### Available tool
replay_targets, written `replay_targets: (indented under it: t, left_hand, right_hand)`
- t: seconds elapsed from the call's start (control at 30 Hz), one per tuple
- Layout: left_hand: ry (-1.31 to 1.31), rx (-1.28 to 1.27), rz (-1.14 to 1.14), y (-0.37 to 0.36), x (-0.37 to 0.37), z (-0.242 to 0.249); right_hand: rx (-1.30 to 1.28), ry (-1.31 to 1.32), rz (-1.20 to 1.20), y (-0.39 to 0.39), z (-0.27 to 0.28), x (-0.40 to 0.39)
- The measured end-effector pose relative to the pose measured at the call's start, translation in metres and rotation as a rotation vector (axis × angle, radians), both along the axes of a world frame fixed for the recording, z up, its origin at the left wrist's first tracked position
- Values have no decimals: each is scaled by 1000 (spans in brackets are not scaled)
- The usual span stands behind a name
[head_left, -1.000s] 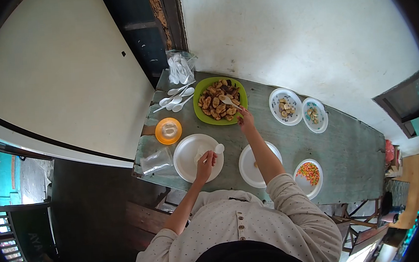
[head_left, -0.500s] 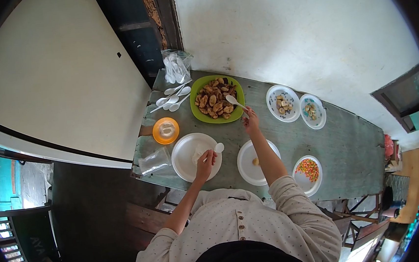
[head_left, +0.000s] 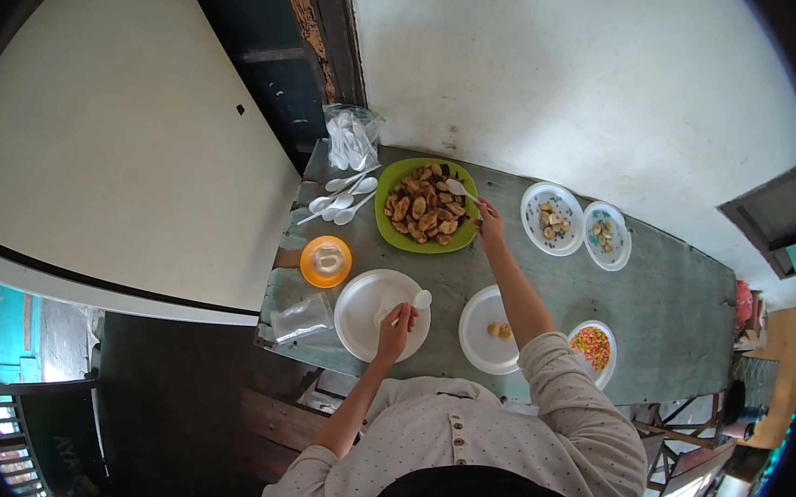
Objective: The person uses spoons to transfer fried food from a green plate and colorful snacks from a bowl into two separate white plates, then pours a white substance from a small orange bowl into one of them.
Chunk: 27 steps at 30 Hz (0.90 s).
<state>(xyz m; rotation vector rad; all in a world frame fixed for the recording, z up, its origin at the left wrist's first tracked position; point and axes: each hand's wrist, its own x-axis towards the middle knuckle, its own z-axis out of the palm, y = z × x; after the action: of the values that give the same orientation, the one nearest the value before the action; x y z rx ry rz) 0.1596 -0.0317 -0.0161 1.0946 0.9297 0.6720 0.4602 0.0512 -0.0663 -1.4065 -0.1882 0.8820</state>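
Note:
My right hand (head_left: 489, 224) grips a white plastic spoon (head_left: 457, 188), its bowl over the right side of a green plate (head_left: 386, 229) piled with browned food pieces (head_left: 419, 206). Closed fingers of my left hand (head_left: 395, 331) hold another white spoon (head_left: 423, 299) above a large white plate (head_left: 351, 322). Something pale and thin lies there, partly covered by that hand, and I cannot make out what it is. Under my right forearm, a second white plate (head_left: 481, 352) bears a few light-brown pieces (head_left: 499, 331).
Left on the table are several loose spoons (head_left: 345, 200), a bag of spoons (head_left: 350, 140), an orange bowl (head_left: 308, 267) and a clear plastic packet (head_left: 301, 319). Rightward stand two patterned plates (head_left: 533, 231) (head_left: 610, 261) with pale pieces, and a plate of colourful bits (head_left: 593, 347). A wall (head_left: 580, 66) borders the far side.
The view has shifted slightly. My right hand and its spoon have moved a little farther out along the green plate, uncovering more pieces on the second white plate. My left hand stays over its plate.

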Motion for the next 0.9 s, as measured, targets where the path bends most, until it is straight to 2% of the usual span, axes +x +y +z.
replay_targets:
  t: [0.07, 0.2, 0.5, 0.6, 0.67, 0.8, 0.9]
  left_hand:
    - [1, 32, 0, 7, 1, 1]
    - [-21, 15, 11, 22, 8, 11]
    - [-26, 14, 16, 30, 16, 12]
    - [-10, 12, -5, 23, 17, 14]
    - [-4, 37, -27, 17, 19, 10]
    - [-1, 66, -125, -3, 28, 13]
    - [-59, 29, -206, -23, 39, 5]
  right_hand:
    - [-59, 143, 12, 5, 6, -3]
    - [-89, 124, 48, 14, 2, -5]
    - [-45, 298, 6, -4, 6, -3]
    - [21, 283, 22, -39, 13, 3]
    - [60, 174, 99, -74, 27, 6]
    - [105, 141, 62, -160, 33, 9]
    - [-58, 82, 60, -227, 31, 9]
